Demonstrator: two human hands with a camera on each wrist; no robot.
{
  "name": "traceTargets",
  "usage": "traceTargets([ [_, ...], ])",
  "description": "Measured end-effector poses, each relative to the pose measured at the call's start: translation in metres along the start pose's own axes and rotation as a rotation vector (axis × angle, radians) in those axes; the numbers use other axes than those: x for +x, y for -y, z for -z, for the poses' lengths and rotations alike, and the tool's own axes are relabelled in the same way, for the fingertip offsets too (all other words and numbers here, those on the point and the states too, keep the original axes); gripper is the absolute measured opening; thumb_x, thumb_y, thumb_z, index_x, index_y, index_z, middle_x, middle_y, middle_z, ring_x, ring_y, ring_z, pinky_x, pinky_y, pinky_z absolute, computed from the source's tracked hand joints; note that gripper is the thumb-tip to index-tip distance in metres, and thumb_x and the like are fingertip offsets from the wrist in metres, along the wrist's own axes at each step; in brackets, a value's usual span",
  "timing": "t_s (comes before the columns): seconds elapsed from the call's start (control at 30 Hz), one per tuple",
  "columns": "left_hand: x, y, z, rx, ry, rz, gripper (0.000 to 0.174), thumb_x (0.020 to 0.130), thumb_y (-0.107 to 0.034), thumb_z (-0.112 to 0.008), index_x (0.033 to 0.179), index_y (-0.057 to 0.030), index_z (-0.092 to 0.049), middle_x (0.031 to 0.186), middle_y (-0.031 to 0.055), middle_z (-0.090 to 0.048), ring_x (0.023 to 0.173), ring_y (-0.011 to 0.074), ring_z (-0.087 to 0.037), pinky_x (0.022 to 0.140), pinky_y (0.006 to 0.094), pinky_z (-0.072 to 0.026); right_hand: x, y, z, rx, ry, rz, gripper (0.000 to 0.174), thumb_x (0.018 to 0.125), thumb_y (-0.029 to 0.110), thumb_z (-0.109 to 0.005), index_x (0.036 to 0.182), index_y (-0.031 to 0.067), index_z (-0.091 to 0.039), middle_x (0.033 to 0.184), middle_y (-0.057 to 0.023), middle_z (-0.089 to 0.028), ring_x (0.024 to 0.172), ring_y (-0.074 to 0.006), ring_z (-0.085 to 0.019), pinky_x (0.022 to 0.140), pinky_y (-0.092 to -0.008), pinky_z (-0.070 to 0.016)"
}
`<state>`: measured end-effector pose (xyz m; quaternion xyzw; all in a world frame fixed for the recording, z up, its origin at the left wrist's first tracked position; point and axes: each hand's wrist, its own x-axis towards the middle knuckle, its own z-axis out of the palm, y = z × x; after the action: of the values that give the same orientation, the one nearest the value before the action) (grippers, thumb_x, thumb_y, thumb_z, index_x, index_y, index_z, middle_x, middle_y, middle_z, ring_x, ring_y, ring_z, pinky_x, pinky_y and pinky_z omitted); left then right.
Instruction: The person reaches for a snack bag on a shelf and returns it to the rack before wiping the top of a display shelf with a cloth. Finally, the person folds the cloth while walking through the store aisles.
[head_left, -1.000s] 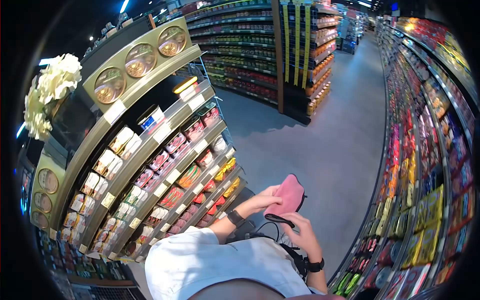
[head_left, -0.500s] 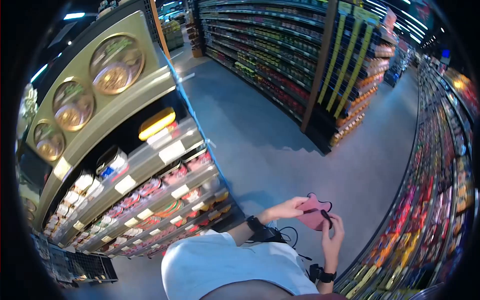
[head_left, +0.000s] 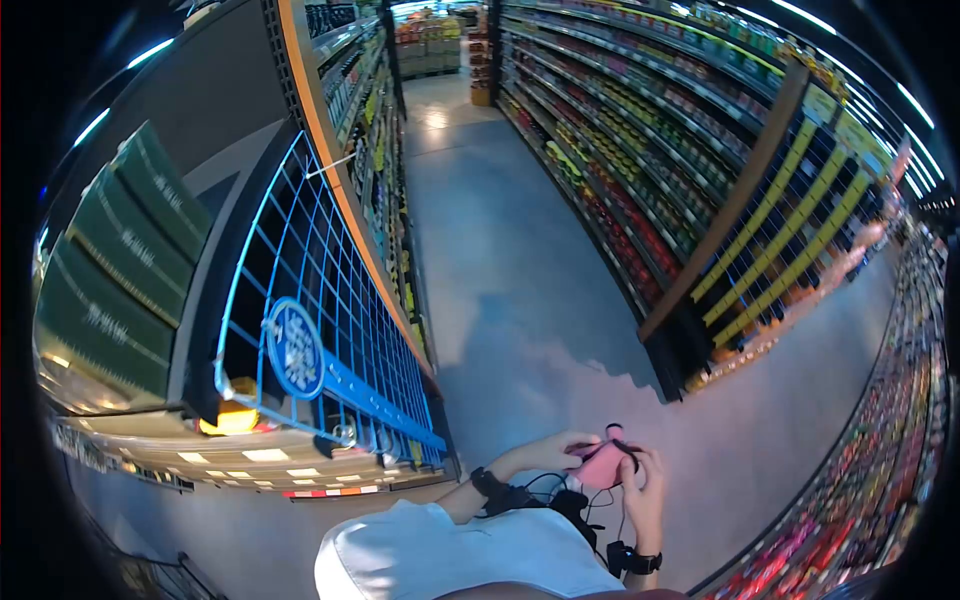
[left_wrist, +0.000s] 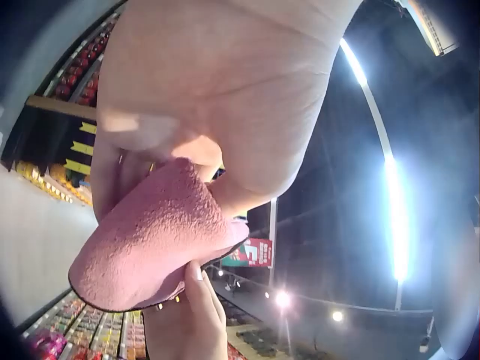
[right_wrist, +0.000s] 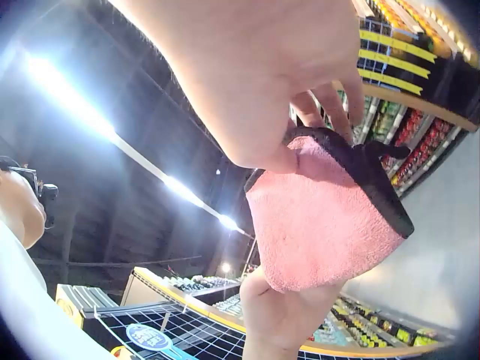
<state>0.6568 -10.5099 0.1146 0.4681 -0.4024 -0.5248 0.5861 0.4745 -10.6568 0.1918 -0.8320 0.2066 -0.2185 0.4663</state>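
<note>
The fingers (right_wrist: 331,101) of the right hand (head_left: 646,488) curl over the black-trimmed edge of a pink pouch (head_left: 603,466) and grip it, with the thumb against its fuzzy face. The left hand (head_left: 545,452) pinches the opposite side of the pouch between thumb and fingers. Both hands are clenched on it, and it hangs in the air between them, out in front of the white shirt (head_left: 450,555). Just below the hands, black cables (head_left: 556,492) loop near the left wristband (head_left: 488,484). Under the hands lies the grey aisle floor (head_left: 520,300). Out past the left hand stands a blue wire rack (head_left: 340,310) bearing a round blue sign (head_left: 293,348). Beyond the right hand run stocked shelves (head_left: 640,130) and a panel of yellow strips (head_left: 790,240).
</note>
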Motion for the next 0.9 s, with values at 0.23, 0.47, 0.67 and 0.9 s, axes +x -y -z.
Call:
traceTargets([
  [0.23, 0.084, -0.006, 0.081, -0.048, -0.354, 0.157, 0.061, 0.099, -0.018, -0.068, 0.151, 0.0038, -0.045, 0.142, 0.0121, -0.058, 0.129, 0.0166, -0.053, 0.106, 0.0326, -0.0464, 0.165, -0.071, 0.002, 0.07, 0.203, 0.174, 0.015, 0.095, 0.006, -0.066, 0.104, -0.0054, -0.069, 0.106, -0.0173, -0.069, 0.096, -0.0301, -0.067, 0.085, -0.0362, -0.0517],
  [0.47, 0.223, -0.084, 0.126, 0.207, -0.449, -0.007, 0.062, 0.096, -0.027, -0.077, 0.147, -0.0017, -0.052, 0.131, 0.0076, -0.066, 0.118, 0.0134, -0.059, 0.106, 0.0319, -0.0463, 0.333, -0.108, 0.03, 0.047, 0.346, 0.252, 0.016, 0.097, 0.009, -0.068, 0.101, -0.0063, -0.069, 0.091, -0.016, -0.07, 0.087, -0.0269, -0.069, 0.079, -0.0342, -0.0514],
  [0.67, 0.288, -0.101, 0.204, 0.339, -0.501, -0.022, 0.038, 0.096, -0.019, -0.077, 0.128, -0.0013, -0.067, 0.115, 0.0037, -0.07, 0.111, 0.0109, -0.06, 0.1, 0.0309, -0.0493, 0.446, -0.124, 0.037, 0.174, 0.434, 0.271, 0.014, 0.095, 0.01, -0.069, 0.096, -0.0044, -0.067, 0.089, -0.0183, -0.068, 0.086, -0.0358, -0.067, 0.08, -0.0393, -0.0518],
  [0.9, 0.328, -0.126, 0.29, 0.387, -0.542, -0.035, 0.032, 0.092, -0.013, -0.077, 0.122, -0.0034, -0.071, 0.114, 0.0067, -0.07, 0.11, 0.0152, -0.063, 0.1, 0.0321, -0.0484, 0.55, -0.127, -0.01, 0.176, 0.554, 0.39, 0.04, 0.089, 0.011, -0.077, 0.125, -0.0014, -0.062, 0.118, -0.0216, -0.065, 0.112, -0.0377, -0.066, 0.096, -0.0406, -0.0515],
])
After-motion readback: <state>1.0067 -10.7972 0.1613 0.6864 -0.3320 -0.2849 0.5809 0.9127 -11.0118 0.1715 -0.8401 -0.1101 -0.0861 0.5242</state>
